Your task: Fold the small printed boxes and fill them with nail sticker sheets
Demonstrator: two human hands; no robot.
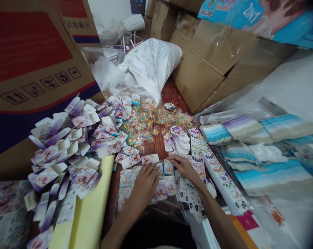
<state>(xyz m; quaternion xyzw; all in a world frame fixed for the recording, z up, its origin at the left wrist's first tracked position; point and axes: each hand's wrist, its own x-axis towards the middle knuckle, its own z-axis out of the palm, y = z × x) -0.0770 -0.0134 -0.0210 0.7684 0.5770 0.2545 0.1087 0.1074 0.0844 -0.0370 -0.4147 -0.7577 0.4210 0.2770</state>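
Note:
My left hand (pixel 145 183) lies palm down on a spread of small purple and blue printed cards (pixel 127 178) laid flat in rows on the floor, fingers together and curled slightly over them. My right hand (pixel 183 166) rests beside it, fingertips pressing on a card (pixel 168 167) at the row's far edge. What either hand grips, if anything, is hidden under the fingers. Sheets of printed round stickers (pixel 198 152) lie just right of my right hand.
A heap of folded purple cartons (pixel 68 145) covers the left. Colourful small packets (pixel 151 119) lie ahead, with a white sack (pixel 153 62) behind. Cardboard boxes (pixel 210 65) stand around. Stacks of flat cards in plastic (pixel 257 131) sit on the right. A yellow sheet (pixel 94 207) lies near left.

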